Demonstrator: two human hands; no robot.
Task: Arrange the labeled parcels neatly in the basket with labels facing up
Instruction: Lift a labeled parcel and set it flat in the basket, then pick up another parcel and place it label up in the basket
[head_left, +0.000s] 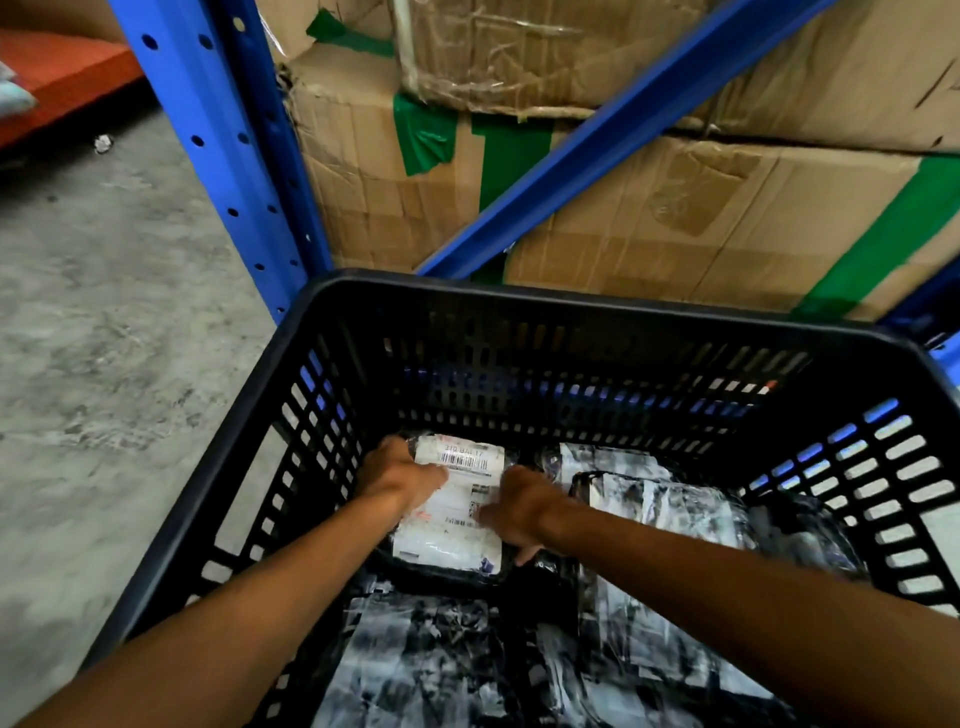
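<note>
Black plastic forms the slatted basket (332, 332), and both bare forearms reach down into it from the lower corners of the view. The left hand (400, 475) lies knuckles-up over the left edge of a labeled parcel (457, 512), fingers curled down onto it. The right hand (519, 506) presses on the parcel's right edge, its fingertips tucked under or beside the wrap; how firmly either grips cannot be told. The parcel sits at the far left of the basket floor, white label and barcode facing up. Other parcels (665, 499) around it are blurred, their labels unreadable. Behind stand blue racking (208, 135) and taped cardboard boxes (701, 228).
</note>
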